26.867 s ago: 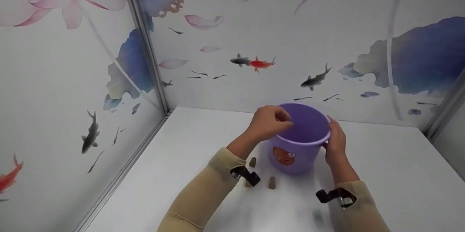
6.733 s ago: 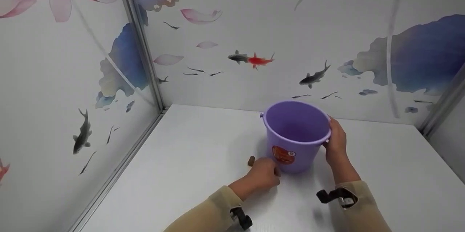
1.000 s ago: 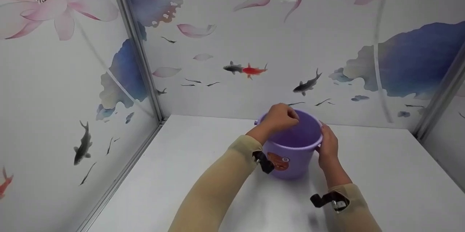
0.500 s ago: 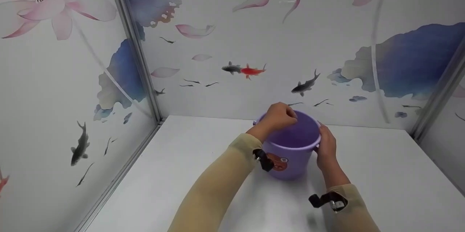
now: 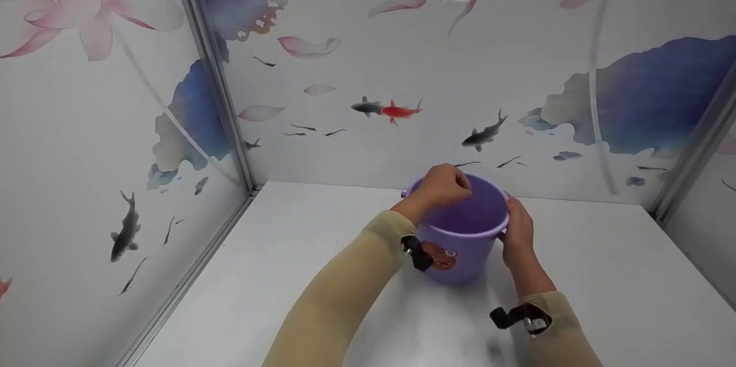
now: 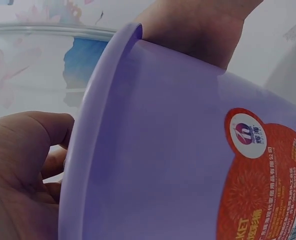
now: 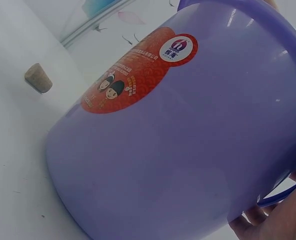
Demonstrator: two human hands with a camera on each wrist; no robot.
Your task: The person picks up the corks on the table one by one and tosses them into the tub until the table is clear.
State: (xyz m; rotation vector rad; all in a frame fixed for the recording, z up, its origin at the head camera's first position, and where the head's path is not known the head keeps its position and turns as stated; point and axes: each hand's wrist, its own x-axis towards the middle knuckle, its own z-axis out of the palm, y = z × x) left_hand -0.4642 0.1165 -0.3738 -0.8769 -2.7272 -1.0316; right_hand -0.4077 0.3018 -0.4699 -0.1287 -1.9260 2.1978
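A purple bucket (image 5: 454, 252) with a red label stands upright on the white table. My right hand (image 5: 520, 229) grips its right side just below the rim. In the right wrist view those fingers (image 7: 258, 217) press against the wall beside the handle (image 7: 283, 194). Over the bucket's mouth hangs my left hand (image 5: 445, 186), its fingers curled toward the thumb. From the left wrist view the left hand (image 6: 18, 170) shows beyond the rim, which hides its fingertips; I cannot tell whether it pinches anything. One brown cork (image 7: 38, 78) stands on the table near the bucket, hidden in the head view.
The white table (image 5: 276, 275) ends at a back wall (image 5: 322, 148) printed with fish and petals. A similar printed panel (image 5: 57, 142) closes the left side, joined by a metal post (image 5: 218, 73). My left forearm crosses before the bucket.
Nearly 27 seconds ago several corks were visible by the bucket. About 7 seconds ago my left hand was down at the table; it has since risen over the bucket. Over the last second both hands stay put.
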